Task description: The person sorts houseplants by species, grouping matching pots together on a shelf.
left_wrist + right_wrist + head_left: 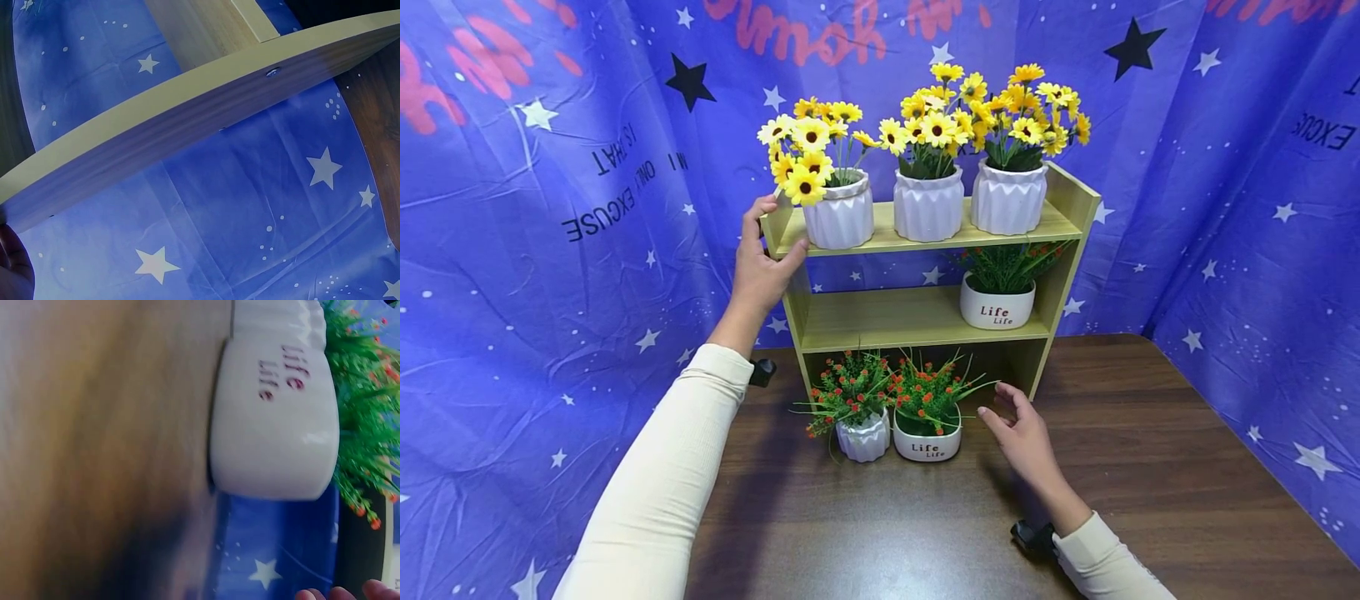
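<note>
Gripping the wooden shelf [880,318] by its top corner, thumb on the front edge, the L hand [763,271] is L of ctr in the frame, I see. R hand [1022,433], lower R of ctr, holds nothing, fingers loosely bent, just beside the white "Life" pot [927,447] w/ red flwrs, lower ctr. Ribbed pot [863,440] stands next to it on the table [887,533].

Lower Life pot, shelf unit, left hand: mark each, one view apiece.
Lower Life pot [275,437]: right wrist view, its lettered wall.
Shelf unit [887,318]: head view, bare surface of its middle board.
Left hand [762,273]: head view, back of the hand.
</note>
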{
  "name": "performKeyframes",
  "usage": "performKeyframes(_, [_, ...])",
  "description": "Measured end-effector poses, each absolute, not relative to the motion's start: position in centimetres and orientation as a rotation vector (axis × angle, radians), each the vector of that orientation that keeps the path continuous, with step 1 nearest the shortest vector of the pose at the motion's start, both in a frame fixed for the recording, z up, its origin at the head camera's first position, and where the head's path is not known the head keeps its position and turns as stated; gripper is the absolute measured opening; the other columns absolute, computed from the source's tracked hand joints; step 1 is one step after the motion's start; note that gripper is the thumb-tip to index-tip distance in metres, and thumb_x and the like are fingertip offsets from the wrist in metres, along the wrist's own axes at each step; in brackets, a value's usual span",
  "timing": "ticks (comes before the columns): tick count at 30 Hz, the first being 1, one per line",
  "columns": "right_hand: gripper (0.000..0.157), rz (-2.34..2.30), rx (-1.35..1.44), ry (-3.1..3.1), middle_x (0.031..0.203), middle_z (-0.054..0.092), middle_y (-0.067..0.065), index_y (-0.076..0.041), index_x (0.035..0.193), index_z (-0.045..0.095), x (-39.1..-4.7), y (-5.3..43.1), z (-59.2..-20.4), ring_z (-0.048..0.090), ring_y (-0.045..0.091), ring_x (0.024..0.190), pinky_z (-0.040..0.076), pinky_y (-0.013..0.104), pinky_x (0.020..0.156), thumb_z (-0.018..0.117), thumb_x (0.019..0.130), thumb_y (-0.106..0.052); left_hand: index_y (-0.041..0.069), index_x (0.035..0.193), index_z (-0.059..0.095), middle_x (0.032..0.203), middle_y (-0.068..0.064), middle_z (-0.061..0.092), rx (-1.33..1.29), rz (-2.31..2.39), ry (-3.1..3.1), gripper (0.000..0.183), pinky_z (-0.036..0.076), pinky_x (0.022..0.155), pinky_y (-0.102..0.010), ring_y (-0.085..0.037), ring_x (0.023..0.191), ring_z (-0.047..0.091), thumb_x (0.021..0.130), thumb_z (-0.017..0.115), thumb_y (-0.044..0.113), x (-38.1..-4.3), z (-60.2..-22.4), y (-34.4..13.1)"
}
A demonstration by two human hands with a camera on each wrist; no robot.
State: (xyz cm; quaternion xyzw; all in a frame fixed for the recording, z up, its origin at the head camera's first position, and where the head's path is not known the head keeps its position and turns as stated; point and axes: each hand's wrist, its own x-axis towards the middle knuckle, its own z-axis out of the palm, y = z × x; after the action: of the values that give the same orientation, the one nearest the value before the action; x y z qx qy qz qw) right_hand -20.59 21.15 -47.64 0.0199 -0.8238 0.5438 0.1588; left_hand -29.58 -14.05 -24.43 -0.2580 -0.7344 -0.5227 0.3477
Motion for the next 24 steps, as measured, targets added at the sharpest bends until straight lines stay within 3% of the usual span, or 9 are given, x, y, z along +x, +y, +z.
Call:
performKeyframes(3, [0.06,1.626,0.085,-2.384,0.144,0.046,0.027,0.003,0.143,0.043,-20.5,20.6,-48.3,0.045,0.039,0.132,0.045,0.051,0.099,0.069,0.094,-0.019,-0.009,0.13,0.04,0.151,-0.023,0.039,-0.668,-1.355,-1.906,0.052,0.033,0.107,-0.043,-0.039,0.134,0.039,0.087,0.069,-0.003,-29.6,-24.5,-14.1])
performKeyframes(9, [0.065,1.715,0.113,-2.428,0.149,0.04,0.027,0.003,0.144,0.04,-20.8,19.6,-49.1,0.04,0.043,0.135,0.04,0.054,0.103,0.073,0.091,-0.015,-0.008,0.13,0.04,0.151,-0.022,0.038,-0.669,-1.368,-1.908,0.053,0.033,0.107,-0.047,-0.039,0.135,0.039,0.086,0.069,-0.003,-29.6,-24.4,-14.1])
performKeyframes(24, [0.077,1.725,0.157,-2.521,0.13,0.056,0.027,0.006,0.142,0.039,-21.3,17.0,-50.3,0.056,0.037,0.118,0.05,0.045,0.093,0.081,0.081,-0.014,-0.008,0.13,0.039,0.152,-0.02,0.037,-0.653,-1.37,-1.933,0.053,0.031,0.109,-0.043,-0.035,0.137,0.037,0.087,0.069,-0.001,-29.5,-24.4,-14.1])
